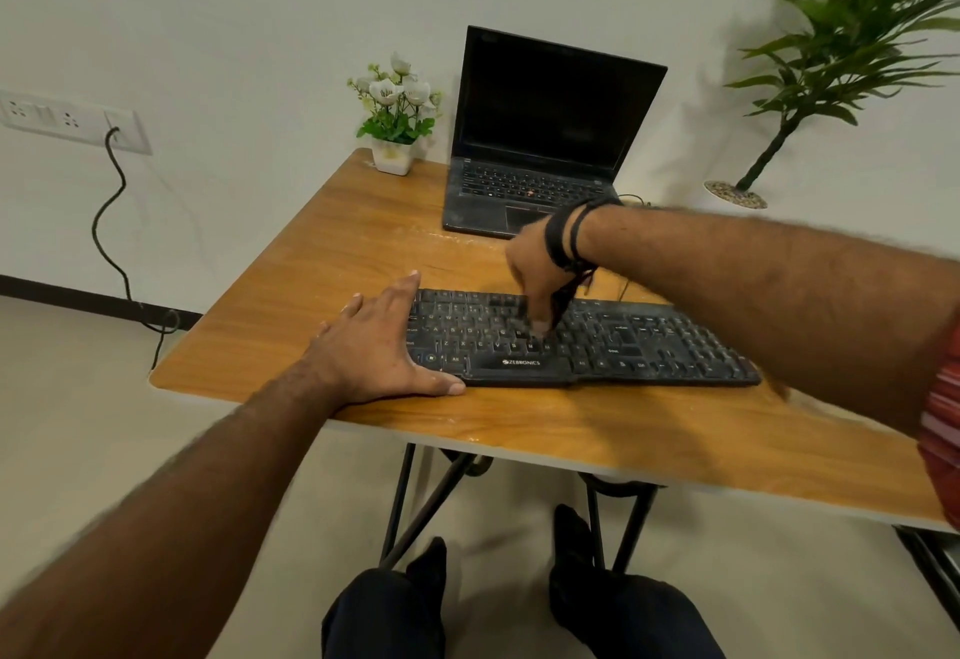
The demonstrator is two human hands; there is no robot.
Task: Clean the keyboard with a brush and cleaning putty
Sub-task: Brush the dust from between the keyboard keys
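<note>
A dusty black keyboard [623,346] lies across the wooden table [337,242], near its front edge. My left hand [379,346] rests flat on the keyboard's left end, fingers straight and thumb along the front edge. My right hand [535,273] hangs over the middle keys with its fingers pointing down, blurred by motion. It pinches a thin dark brush [563,307] whose tip meets the keys. No cleaning putty is in view.
An open black laptop [540,138] stands just behind the keyboard. A small white pot of flowers [393,154] sits at the table's back left corner. A tall green plant [857,45] stands at the right. A cable [111,221] hangs from the wall socket.
</note>
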